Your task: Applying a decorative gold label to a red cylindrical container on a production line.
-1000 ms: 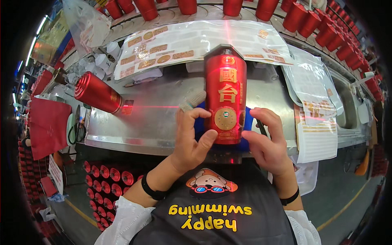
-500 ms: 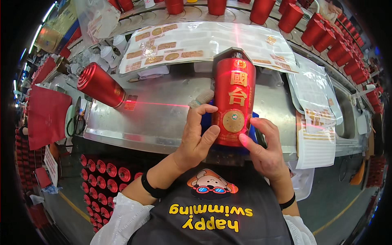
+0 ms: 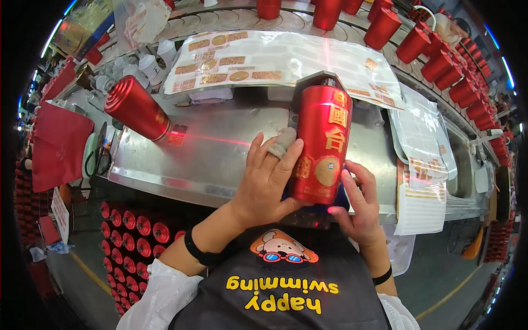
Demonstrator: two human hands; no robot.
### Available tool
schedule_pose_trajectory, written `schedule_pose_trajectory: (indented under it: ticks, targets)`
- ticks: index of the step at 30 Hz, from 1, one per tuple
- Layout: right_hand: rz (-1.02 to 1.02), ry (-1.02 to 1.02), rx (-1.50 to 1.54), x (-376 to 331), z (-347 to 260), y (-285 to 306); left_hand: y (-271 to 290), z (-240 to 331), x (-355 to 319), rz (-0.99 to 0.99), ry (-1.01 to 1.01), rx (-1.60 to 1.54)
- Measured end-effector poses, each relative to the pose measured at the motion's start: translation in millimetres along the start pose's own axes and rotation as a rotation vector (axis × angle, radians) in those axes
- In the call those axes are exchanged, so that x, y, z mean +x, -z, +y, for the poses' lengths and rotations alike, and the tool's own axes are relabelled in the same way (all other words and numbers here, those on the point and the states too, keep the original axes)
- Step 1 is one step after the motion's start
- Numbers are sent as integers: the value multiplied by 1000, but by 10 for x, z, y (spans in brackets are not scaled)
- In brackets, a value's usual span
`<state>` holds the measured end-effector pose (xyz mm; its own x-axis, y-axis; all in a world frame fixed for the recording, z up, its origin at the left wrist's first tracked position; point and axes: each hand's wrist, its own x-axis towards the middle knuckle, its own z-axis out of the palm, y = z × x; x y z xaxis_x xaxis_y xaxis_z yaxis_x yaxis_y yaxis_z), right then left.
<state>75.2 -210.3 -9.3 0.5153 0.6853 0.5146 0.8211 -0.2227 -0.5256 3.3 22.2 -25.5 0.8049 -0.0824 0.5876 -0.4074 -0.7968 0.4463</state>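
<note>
A red bottle [image 3: 318, 137] with gold lettering and a round gold emblem lies lengthwise in front of me, its neck end against a dark angular holder [image 3: 311, 80]. My left hand [image 3: 264, 179] presses along its left side, thumb near the base, a finger cot on one finger. My right hand [image 3: 360, 203] curls at the lower right side, fingertips against the bottle and thumb beside the base. The two hands hold the bottle between them. Blue material shows partly under its lower end. Red laser light falls across bottle and right thumb.
Label sheets [image 3: 264, 41] lie across the far side of the metal worktable [image 3: 220, 165], with more sheets [image 3: 421, 132] at right. Another red bottle [image 3: 137, 107] lies at left, near scissors [image 3: 99, 154]. Red bottles [image 3: 383, 26] line the conveyor behind; several more [image 3: 129, 220] stand below left.
The bottle has rolled about its length, so its round emblem now faces further right. My left hand has flattened along its side; my right thumb has dropped toward the base.
</note>
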Motion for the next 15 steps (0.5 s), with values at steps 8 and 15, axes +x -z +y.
schedule_pose_trajectory:
  ticks: [8,15]
  targets:
    - [14,-51,9,-46,71,-86,-57,25,-8,7,31,-73]
    - [57,7,-38,-17,49,-89,-80,-18,-50,-21,25,-100]
